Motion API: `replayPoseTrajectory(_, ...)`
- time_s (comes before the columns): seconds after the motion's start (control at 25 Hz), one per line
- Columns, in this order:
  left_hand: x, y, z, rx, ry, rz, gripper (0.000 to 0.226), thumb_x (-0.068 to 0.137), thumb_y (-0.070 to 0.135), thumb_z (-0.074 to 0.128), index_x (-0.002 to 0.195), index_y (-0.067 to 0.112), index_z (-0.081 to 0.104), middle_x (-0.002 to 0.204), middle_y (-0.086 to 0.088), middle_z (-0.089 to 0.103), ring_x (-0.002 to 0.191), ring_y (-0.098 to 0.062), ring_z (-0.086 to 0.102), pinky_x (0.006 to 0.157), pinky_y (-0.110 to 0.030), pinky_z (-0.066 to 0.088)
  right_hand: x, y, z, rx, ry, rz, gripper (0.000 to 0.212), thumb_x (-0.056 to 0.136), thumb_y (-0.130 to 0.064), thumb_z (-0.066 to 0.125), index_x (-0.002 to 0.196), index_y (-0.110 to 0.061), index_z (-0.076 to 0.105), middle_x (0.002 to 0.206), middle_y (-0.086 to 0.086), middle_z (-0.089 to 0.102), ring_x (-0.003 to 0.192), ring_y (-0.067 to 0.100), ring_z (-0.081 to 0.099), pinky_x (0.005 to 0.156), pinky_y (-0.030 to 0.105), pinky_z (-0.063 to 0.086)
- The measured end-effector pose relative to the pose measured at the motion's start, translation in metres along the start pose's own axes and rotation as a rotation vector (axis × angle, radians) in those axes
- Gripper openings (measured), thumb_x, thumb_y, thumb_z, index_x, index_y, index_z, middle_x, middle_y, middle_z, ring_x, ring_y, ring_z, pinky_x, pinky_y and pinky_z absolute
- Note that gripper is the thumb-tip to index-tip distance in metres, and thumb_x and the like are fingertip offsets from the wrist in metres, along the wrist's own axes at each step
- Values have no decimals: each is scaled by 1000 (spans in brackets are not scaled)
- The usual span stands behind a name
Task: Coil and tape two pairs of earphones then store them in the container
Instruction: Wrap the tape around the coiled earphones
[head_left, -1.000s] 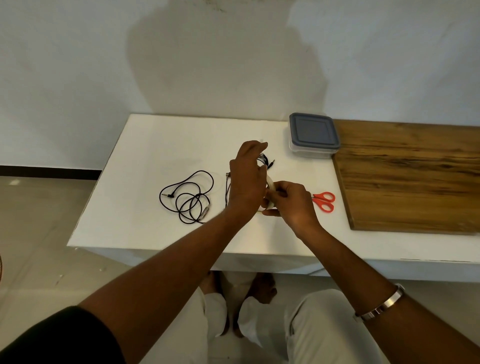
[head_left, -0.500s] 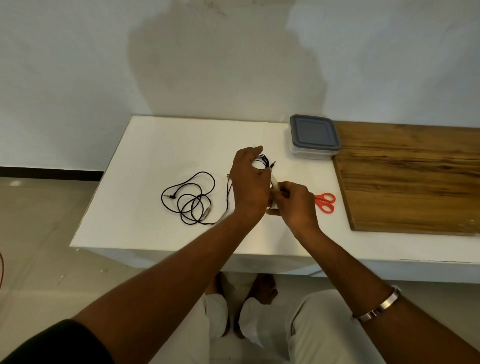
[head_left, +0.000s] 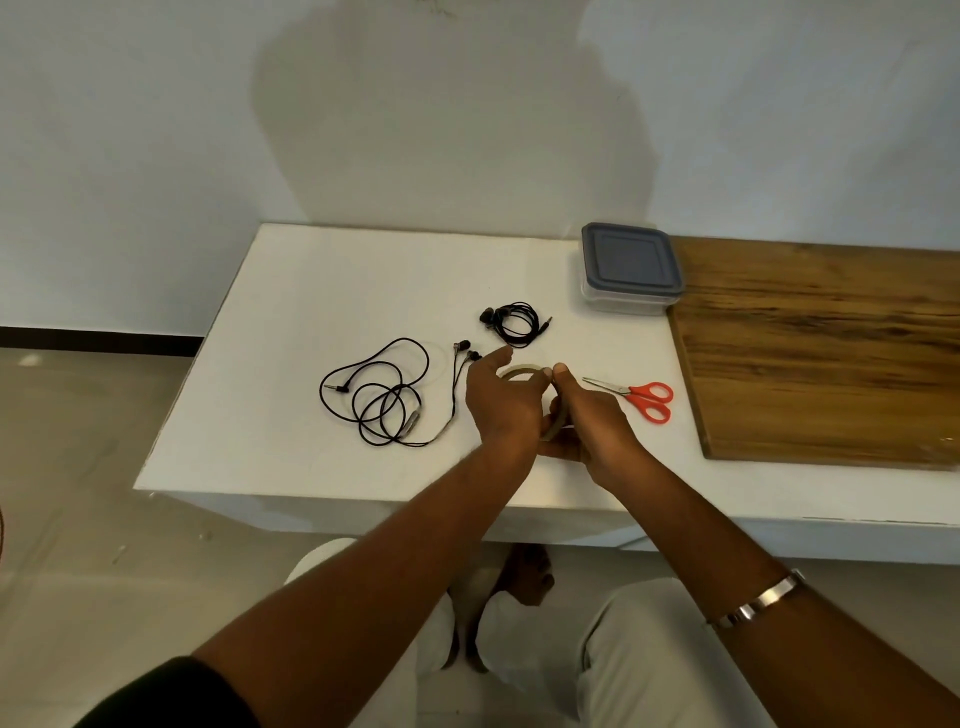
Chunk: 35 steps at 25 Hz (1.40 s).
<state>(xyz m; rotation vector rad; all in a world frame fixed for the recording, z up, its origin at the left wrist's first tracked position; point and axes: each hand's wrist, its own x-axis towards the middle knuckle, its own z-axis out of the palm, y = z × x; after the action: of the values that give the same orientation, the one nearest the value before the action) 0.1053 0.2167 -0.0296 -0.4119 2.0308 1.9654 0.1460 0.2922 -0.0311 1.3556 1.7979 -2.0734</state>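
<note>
A small coiled pair of black earphones (head_left: 514, 323) lies on the white table (head_left: 311, 291), apart from both hands. A second pair of black earphones (head_left: 385, 399) lies loosely spread to the left. Just in front of the coiled pair, a beige tape roll (head_left: 521, 370) is held between both hands. My left hand (head_left: 503, 408) grips its left side with the thumb stretched out. My right hand (head_left: 589, 422) grips its right side, thumb on the rim. The container (head_left: 628, 267), clear with a grey lid on it, stands at the back.
Red-handled scissors (head_left: 644, 398) lie just right of my right hand. A large wooden board (head_left: 821, 353) covers the table's right part. The table's front edge runs close below my wrists.
The coiled earphones, held up in my left hand before, now lie on the table. My left hand has come down onto the tape roll, which my right hand still holds.
</note>
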Motion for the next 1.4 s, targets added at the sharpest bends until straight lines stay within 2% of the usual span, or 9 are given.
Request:
replayPoseTrajectory(0.24, 5, -9, -14, 218, -14, 256, 50, 82, 0, 69, 128, 7, 53, 133, -4, 49, 109, -13, 54, 70, 6, 33, 18, -5, -15, -282, 112, -81, 50, 93, -47, 49, 82, 0, 65, 67, 13, 68, 55, 26, 67, 64, 34, 60)
replayPoseTrajectory(0.36, 20, -6, -26, 208, -24, 340, 45, 84, 1, 66, 126, 11, 54, 128, -6, 52, 82, -19, 64, 67, -5, 43, 24, -2, -18, -845, 204, -434, 54, 94, -48, 45, 73, -2, 65, 64, 11, 66, 54, 24, 65, 61, 32, 56)
replayPoseTrajectory(0.56, 40, 6, -40, 108, -145, 247, 36, 90, -2, 52, 121, 14, 59, 114, 3, 62, 84, -8, 67, 70, -19, 51, 35, 2, -19, -1264, 305, -716, 51, 93, -55, 38, 80, -10, 57, 67, 2, 55, 60, 17, 57, 56, 29, 49)
replayPoseTrajectory(0.68, 48, 13, -46, 5, -250, 103, 43, 85, -9, 48, 119, 14, 64, 114, 5, 64, 86, 1, 66, 70, -26, 53, 37, 2, -21, -1204, 305, -726, 43, 92, -55, 44, 87, -13, 49, 71, 0, 56, 59, 16, 56, 54, 29, 50)
replayPoseTrajectory(0.8, 50, 16, -52, -7, -309, 90, 45, 85, -7, 48, 117, 19, 66, 111, 8, 67, 104, -16, 65, 69, -25, 52, 31, -2, -17, -1074, 378, -728, 51, 95, -54, 31, 81, -13, 58, 68, 0, 61, 58, 14, 56, 56, 27, 49)
replayPoseTrajectory(0.96, 49, 15, -55, -9, -402, 116, 45, 87, -6, 47, 115, 22, 67, 133, 3, 58, 90, -13, 69, 73, -27, 52, 27, -15, -1, -987, 453, -797, 41, 97, -47, 33, 80, -17, 54, 76, -2, 59, 65, 13, 55, 57, 25, 42)
replayPoseTrajectory(1.08, 47, 16, -58, -20, -493, 140, 45, 87, -7, 47, 117, 19, 67, 126, 1, 63, 92, -15, 67, 75, -30, 51, 30, -23, 14, -549, 125, -703, 22, 96, -31, 50, 108, -17, 62, 103, -2, 63, 86, 13, 59, 67, 16, 46)
replayPoseTrajectory(1.16, 46, 18, -58, -21, -541, 153, 47, 86, -9, 45, 117, 18, 67, 121, -4, 66, 89, -14, 66, 74, -29, 51, 29, -28, 20, -265, -101, -561, 26, 96, -24, 52, 120, -20, 61, 114, 0, 64, 94, 15, 63, 73, 23, 54)
replayPoseTrajectory(1.4, 51, 21, -60, -44, -581, 161, 65, 80, -9, 48, 130, 32, 55, 117, -3, 68, 89, -20, 66, 71, -31, 51, 27, -37, 24, -218, -52, -526, 18, 95, -29, 52, 108, -22, 62, 101, -2, 66, 83, 11, 66, 66, 22, 55)
